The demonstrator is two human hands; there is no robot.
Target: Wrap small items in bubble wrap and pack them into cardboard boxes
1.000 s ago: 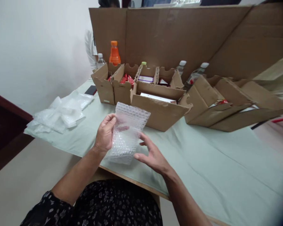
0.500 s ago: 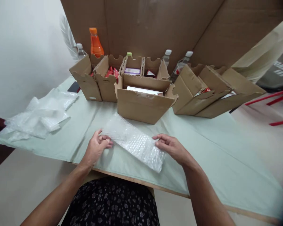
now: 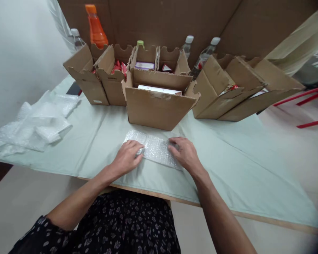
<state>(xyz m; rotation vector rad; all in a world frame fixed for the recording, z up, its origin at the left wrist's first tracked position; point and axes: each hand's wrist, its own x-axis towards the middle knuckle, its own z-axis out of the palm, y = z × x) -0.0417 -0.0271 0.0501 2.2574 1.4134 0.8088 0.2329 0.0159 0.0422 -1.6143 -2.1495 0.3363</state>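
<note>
A strip of clear bubble wrap (image 3: 157,148) lies on the cloth-covered table (image 3: 214,169), right in front of the middle cardboard box (image 3: 159,111). My left hand (image 3: 128,155) curls around its left part, with some wrap showing between thumb and fingers. At the other end, my right hand (image 3: 184,151) grips the wrap, thumb apart from the bent fingers. The fingertips of both hands are partly hidden against the plastic.
More bubble wrap (image 3: 37,123) is heaped at the left. Several open cardboard boxes stand along the back, some with red packets (image 3: 119,67) or a white box (image 3: 159,90) inside. Behind them are an orange bottle (image 3: 97,30) and a clear bottle (image 3: 205,54).
My left hand has moved right and now holds the bubble wrap. The strip has turned more level and lies flatter. The camera view has tilted slightly down.
</note>
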